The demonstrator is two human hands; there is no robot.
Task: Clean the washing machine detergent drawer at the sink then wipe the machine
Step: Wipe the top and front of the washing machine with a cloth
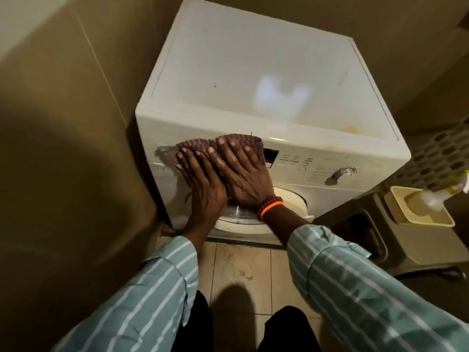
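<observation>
A white front-loading washing machine (266, 80) stands in a corner between beige tiled walls. Both of my hands press a striped reddish cloth (198, 144) flat against the upper left of its front panel, where the detergent drawer sits. My left hand (200, 179) lies on the cloth's left part with fingers spread. My right hand (243, 171) overlaps it on the right, fingers spread too, with beaded bracelets at the wrist. The drawer itself is hidden under the cloth and hands. The control dial (344, 172) and round door (256, 214) show to the right and below.
A wall stands close on the left of the machine. To the right sits a brownish bin (385, 240) with a cream container (418, 209) and a spray bottle (454, 186) on it. Stained floor tiles (241, 270) lie below me.
</observation>
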